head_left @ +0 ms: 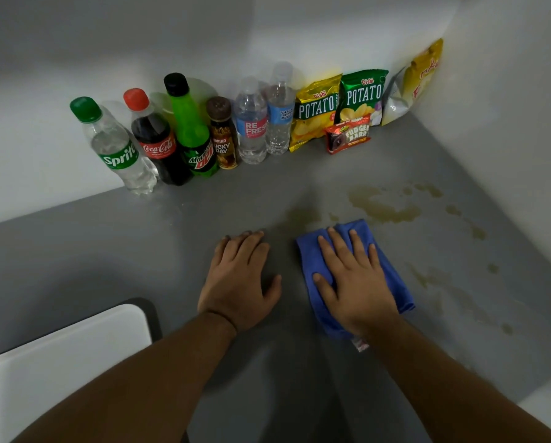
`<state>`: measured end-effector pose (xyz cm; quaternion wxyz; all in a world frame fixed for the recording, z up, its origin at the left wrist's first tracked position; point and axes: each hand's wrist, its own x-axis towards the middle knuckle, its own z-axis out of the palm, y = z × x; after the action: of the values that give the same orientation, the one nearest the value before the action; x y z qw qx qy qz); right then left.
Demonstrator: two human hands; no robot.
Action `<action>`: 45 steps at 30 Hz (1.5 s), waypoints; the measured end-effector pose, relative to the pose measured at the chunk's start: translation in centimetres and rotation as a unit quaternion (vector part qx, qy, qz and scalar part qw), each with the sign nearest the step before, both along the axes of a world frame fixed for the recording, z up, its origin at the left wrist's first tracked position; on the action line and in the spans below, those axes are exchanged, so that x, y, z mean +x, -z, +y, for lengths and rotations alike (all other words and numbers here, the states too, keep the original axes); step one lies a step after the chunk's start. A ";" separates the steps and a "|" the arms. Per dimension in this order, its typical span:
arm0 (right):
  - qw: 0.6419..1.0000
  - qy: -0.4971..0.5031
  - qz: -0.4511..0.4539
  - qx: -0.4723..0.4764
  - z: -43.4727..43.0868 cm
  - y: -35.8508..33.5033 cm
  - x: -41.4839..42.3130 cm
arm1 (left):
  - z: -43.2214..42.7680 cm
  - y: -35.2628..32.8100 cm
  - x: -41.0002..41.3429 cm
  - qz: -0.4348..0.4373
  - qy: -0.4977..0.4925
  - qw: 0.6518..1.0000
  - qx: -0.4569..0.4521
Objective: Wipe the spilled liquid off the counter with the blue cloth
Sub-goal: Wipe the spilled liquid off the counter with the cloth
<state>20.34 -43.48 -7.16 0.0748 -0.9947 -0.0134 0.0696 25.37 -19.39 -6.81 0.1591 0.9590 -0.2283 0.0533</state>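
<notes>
The right hand (359, 282) presses flat, fingers straight, on the blue cloth (392, 273) on the grey desk (108, 251). The left hand (240, 279) rests flat beside it. Yellowish spilled liquid (383, 207) lies just beyond the cloth.

Sprite bottle (117, 148), Coca-Cola bottle (157, 145), Mountain Dew bottle (195, 139), Refresh water bottle (251, 126), Oishi Potato bags (314, 113), Fudgee Barr pack (347, 137)

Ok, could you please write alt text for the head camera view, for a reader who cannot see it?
A person's right hand presses a blue cloth flat on a grey counter, beside yellowish spilled liquid; the left hand rests flat nearby. Drink bottles and snack bags stand along the wall.
</notes>
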 end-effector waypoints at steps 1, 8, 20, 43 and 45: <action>0.999 -0.035 -0.005 0.011 -0.4 0.1 -0.7 | 0.0 0.0 0.0 -0.003 0.000 1.000 -0.002; 0.998 -0.068 0.001 0.006 -4.7 0.1 -1.0 | 0.0 0.1 0.0 -0.004 -0.001 1.000 -0.006; 0.996 -0.088 -0.001 0.018 -3.2 -0.1 -0.4 | 0.4 -0.8 1.5 0.010 -0.009 1.000 -0.013; 0.997 0.073 0.001 0.007 -0.2 -0.6 7.6 | 3.1 -0.4 4.3 0.027 -0.034 0.999 0.006; 0.998 0.058 0.008 -0.002 1.1 -0.5 8.2 | 3.1 -0.4 4.3 0.027 -0.034 0.999 0.001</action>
<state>28.59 -42.35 -6.63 0.0770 -0.9933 0.0448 0.0735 29.70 -16.28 -6.45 0.1619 0.9676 -0.1909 0.0324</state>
